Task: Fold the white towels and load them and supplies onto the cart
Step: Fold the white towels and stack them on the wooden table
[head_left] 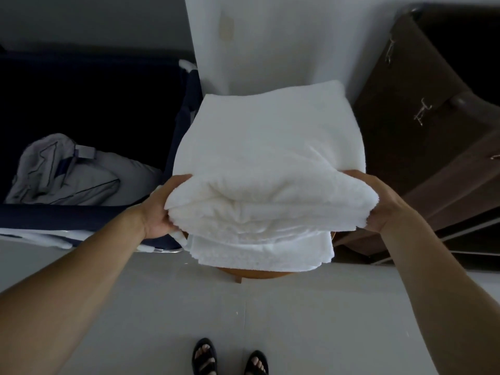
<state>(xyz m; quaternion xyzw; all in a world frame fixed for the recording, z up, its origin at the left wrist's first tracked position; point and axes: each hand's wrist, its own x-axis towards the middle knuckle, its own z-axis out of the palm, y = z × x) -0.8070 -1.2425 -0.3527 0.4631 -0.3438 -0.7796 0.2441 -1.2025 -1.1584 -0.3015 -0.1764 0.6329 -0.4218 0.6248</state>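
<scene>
A thick folded white towel (270, 158) fills the middle of the head view. My left hand (159, 209) grips its near left corner, fingers tucked under the layers. On the other side my right hand (378, 204) grips the near right corner the same way. Under it lies a second folded white towel (259, 253), its near edge sticking out. Both rest on a round wooden stool (251, 274), of which only the front rim and one leg show.
A dark navy fabric cart or bin (89, 217) stands at the left with grey linen (67, 174) inside. A brown wooden cabinet (433, 117) with metal handles stands at the right. A white wall (270, 44) rises behind. My sandalled feet (230, 358) stand on the pale floor.
</scene>
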